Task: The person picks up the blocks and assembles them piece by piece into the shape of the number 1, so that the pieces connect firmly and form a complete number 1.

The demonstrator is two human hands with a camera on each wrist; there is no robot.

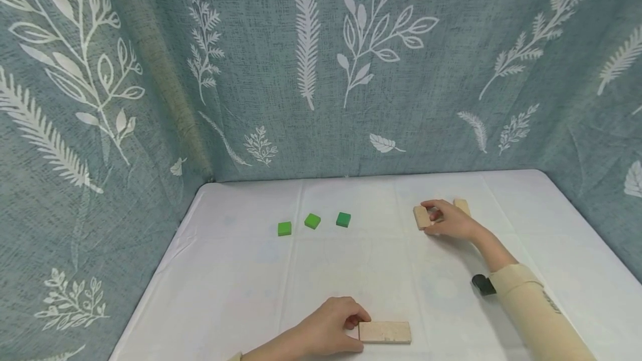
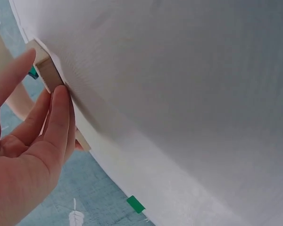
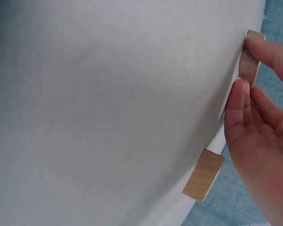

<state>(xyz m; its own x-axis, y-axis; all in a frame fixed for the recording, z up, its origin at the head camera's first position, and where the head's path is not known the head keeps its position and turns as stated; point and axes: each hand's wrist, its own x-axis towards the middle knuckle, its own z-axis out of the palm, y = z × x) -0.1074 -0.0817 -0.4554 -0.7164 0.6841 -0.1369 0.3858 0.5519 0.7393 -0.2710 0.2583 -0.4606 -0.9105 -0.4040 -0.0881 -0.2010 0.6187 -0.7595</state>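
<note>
At the near middle of the table my left hand holds the left end of a long, pale wooden block lying flat. Its thumb and fingers pinch that end from two sides, as the left wrist view shows on the block's end. Farther back on the right, my right hand pinches a smaller wooden block between thumb and fingers. Another wooden block lies just behind the right hand, partly covered by it. The right wrist view shows the pinched block at the fingertips.
Three small green blocks, a light one, a second light one and a darker one, lie in a row at the back. A black object sits beside the right sleeve. Patterned curtain encloses the white table.
</note>
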